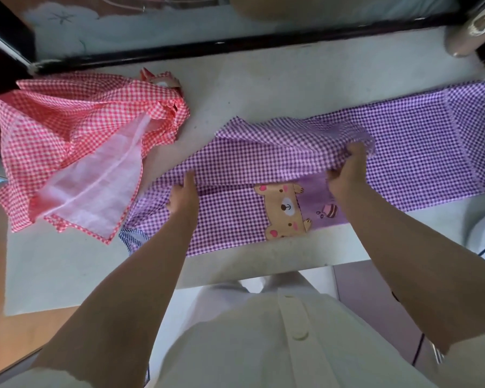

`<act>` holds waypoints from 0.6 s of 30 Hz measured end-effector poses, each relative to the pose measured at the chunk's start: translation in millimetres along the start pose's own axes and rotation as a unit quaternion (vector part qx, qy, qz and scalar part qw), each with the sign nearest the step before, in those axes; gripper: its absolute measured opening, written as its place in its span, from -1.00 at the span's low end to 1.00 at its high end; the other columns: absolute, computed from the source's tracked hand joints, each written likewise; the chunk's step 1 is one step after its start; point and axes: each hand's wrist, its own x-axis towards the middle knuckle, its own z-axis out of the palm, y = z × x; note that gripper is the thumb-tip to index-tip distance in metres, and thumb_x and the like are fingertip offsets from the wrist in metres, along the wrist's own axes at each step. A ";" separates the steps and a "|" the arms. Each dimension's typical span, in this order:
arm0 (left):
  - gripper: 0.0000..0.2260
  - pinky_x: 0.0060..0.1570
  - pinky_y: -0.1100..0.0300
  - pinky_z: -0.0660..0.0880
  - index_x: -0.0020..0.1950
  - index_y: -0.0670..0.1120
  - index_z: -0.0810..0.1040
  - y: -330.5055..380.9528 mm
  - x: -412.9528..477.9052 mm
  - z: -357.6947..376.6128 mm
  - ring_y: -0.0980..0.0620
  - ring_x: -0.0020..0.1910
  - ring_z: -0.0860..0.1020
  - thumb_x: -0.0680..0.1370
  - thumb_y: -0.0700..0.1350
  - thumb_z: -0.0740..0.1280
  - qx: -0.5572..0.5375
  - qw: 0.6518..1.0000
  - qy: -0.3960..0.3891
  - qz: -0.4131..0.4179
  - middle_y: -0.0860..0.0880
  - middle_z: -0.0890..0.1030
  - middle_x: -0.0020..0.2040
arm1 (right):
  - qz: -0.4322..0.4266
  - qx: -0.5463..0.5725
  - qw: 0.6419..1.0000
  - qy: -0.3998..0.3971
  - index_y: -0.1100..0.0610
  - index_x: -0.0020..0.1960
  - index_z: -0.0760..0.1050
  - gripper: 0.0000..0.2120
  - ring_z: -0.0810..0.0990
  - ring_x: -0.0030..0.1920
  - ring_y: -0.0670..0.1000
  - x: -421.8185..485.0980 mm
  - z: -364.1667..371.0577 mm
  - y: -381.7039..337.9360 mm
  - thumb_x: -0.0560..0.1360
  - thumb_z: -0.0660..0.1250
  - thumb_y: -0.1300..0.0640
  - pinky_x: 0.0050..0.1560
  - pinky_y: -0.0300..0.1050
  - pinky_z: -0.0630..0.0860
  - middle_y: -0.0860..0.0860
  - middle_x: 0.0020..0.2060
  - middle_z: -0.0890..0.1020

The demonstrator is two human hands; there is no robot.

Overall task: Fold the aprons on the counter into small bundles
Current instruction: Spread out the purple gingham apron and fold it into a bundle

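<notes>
step in hand: a lengthwise fold of the purple apron (420, 152), judged from its far edge being raised and turned toward the person
purple apron: stretched left to right across the tabletop (263, 88) in front of the person; right end lies flat, the middle stands up in a loose ridge between the two hands, and the bear patch (284, 211) faces up near the front edge
left hand (184, 196): pinches the left part of the raised fold, fingers tucked under the cloth and mostly hidden
right hand (347, 170): fingers curled tight round a bunched handful of the same fold, just beyond the bear patch
red apron (67, 130): crumpled heap on the left of the tabletop, apart from both hands, pale lining showing, not yet folded
how to do it well: spread the hands wider along the edge so the ridge pulls taut, bring both down level onto the near edge, then smooth outward from the middle
watch for: the right hand's bunching, which would likely leave a lumpy crease unless it is shaken flat first
far right end: beyond the hands' hold, so it may lag and need its own tug
</notes>
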 end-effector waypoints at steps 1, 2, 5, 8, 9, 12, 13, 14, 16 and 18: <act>-0.12 0.27 -0.23 0.40 0.34 -0.09 0.42 4.5 -0.7 0.3 -0.21 0.28 0.46 0.24 0.49 0.17 -0.064 0.997 0.016 -0.031 -0.16 0.51 0.28 | 0.008 -0.067 0.996 0.054 0.12 0.12 0.41 -0.80 0.49 -0.33 -0.07 4.6 -11.3 -2.6 0.55 0.26 0.05 -0.50 -0.30 0.43 -0.03 -0.26 0.49; -0.15 0.23 -0.19 0.46 0.33 -0.12 0.42 6.8 -2.7 -0.3 -0.19 0.20 0.53 0.26 0.46 0.24 -0.112 0.992 0.026 -0.050 -0.15 0.55 0.22 | 0.039 -0.155 0.983 0.090 0.13 0.16 0.40 -0.77 0.50 -0.31 -0.05 8.8 -24.8 -1.5 0.57 0.25 0.04 -0.53 -0.32 0.43 0.00 -0.22 0.50; -0.60 0.09 -0.03 0.55 0.23 -0.21 0.44 14.2 -13.5 -2.1 -0.11 -0.01 0.57 0.53 0.04 0.32 -0.148 0.987 0.048 -0.046 -0.12 0.57 0.06 | 0.183 -0.393 0.900 0.046 0.29 0.18 0.46 -0.71 0.64 -0.14 0.09 17.2 -55.3 -2.7 0.55 0.29 0.12 -0.30 -0.10 0.62 0.16 -0.06 0.66; -0.75 -0.03 0.02 0.58 0.14 -0.22 0.47 10.6 -15.0 -1.2 -0.11 -0.07 0.58 0.53 -0.11 0.31 -0.158 0.984 0.058 -0.055 -0.12 0.57 -0.01 | 0.046 -0.714 0.698 0.012 0.34 0.02 0.52 -0.58 0.61 -0.13 0.14 28.2 -57.9 -13.4 0.54 0.22 -0.05 -0.07 -0.02 0.56 0.17 -0.20 0.64; -0.74 -0.04 0.03 0.59 0.13 -0.22 0.47 10.9 -16.9 -2.0 -0.11 -0.07 0.59 0.51 -0.10 0.33 -0.169 0.983 0.051 -0.055 -0.10 0.57 -0.06 | -0.074 -0.775 0.628 0.019 0.31 -0.08 0.49 -0.58 0.55 -0.17 0.12 27.3 -47.1 -19.2 0.55 0.19 -0.08 -0.15 -0.09 0.47 0.14 -0.26 0.57; -0.81 0.03 -0.04 0.58 -0.05 -0.16 0.45 8.6 -18.5 -1.6 -0.11 -0.06 0.58 0.48 -0.08 0.38 -0.167 0.983 0.052 -0.053 -0.06 0.54 -0.14 | -0.339 -0.712 0.610 -0.078 0.23 -0.29 0.44 -0.63 0.46 -0.31 0.11 16.8 6.8 -24.5 0.59 0.23 0.01 -0.38 -0.13 0.25 0.09 -0.40 0.46; -0.81 0.04 -0.05 0.58 -0.12 -0.14 0.43 6.9 -19.4 -1.2 -0.11 -0.07 0.56 0.47 -0.08 0.39 -0.165 0.983 0.058 -0.051 -0.06 0.53 -0.14 | -0.381 -0.676 0.615 -0.140 0.22 -0.23 0.48 -0.68 0.49 -0.29 0.09 11.1 29.4 -19.7 0.58 0.28 0.02 -0.35 -0.11 0.32 0.07 -0.35 0.52; -0.81 0.02 -0.05 0.56 -0.17 -0.12 0.41 5.7 -22.5 -0.4 -0.10 -0.09 0.54 0.47 -0.08 0.40 -0.164 0.984 0.058 -0.049 -0.07 0.51 -0.14 | -0.402 -0.650 0.612 -0.202 0.20 -0.13 0.52 -0.74 0.53 -0.23 0.05 8.6 47.5 -11.8 0.56 0.31 0.00 -0.24 -0.08 0.43 0.05 -0.25 0.57; -0.79 -0.17 0.07 0.50 -0.21 -0.10 0.38 0.2 -27.6 -0.6 -0.03 -0.21 0.49 0.48 -0.11 0.40 -0.158 0.986 0.050 -0.035 -0.06 0.48 -0.20 | -0.397 -0.649 0.572 -0.307 0.15 0.07 0.52 -0.66 0.56 -0.04 0.01 -1.7 82.5 7.3 0.50 0.38 -0.10 0.01 -0.02 0.52 0.03 -0.04 0.60; -0.80 -0.35 0.20 0.37 -0.24 -0.09 0.39 -2.6 -35.7 0.8 0.06 -0.34 0.41 0.52 -0.15 0.38 -0.134 0.991 0.028 -0.003 -0.02 0.45 -0.30 | -0.388 -0.722 0.484 -0.308 0.11 0.20 0.48 -0.44 0.55 0.09 0.04 -3.8 96.1 28.5 0.40 0.41 -0.26 0.16 0.03 0.49 0.03 0.09 0.59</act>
